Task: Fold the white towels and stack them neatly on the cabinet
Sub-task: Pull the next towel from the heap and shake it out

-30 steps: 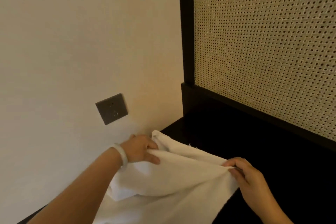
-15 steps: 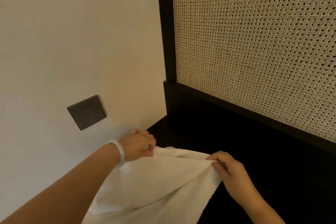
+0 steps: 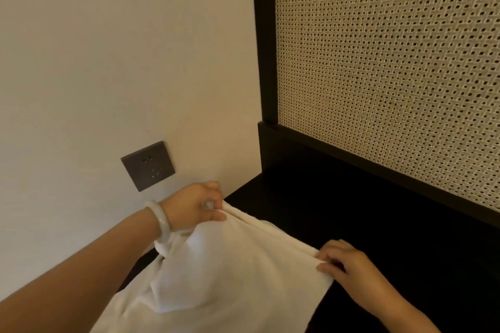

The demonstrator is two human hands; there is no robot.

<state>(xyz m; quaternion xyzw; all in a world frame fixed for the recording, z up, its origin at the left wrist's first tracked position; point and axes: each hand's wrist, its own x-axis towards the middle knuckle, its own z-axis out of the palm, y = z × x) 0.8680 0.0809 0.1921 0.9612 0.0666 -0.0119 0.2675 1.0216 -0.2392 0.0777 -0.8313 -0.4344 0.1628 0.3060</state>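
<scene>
Left hand (image 3: 193, 205) pinches the far-left corner of the towel (image 3: 230, 273). Cloth sags between my grips, draped over the dark cabinet (image 3: 365, 219) top. Judged soft, light, limp, so corners are the best hold. Right hand (image 3: 349, 265) pinches the far-right corner.

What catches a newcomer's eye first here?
A white towel fills the bottom centre, its far edge pinched by the left hand near the wall and the right hand over the dark cabinet. Behind rises a woven cane panel; a dark socket sits on that wall.
</scene>
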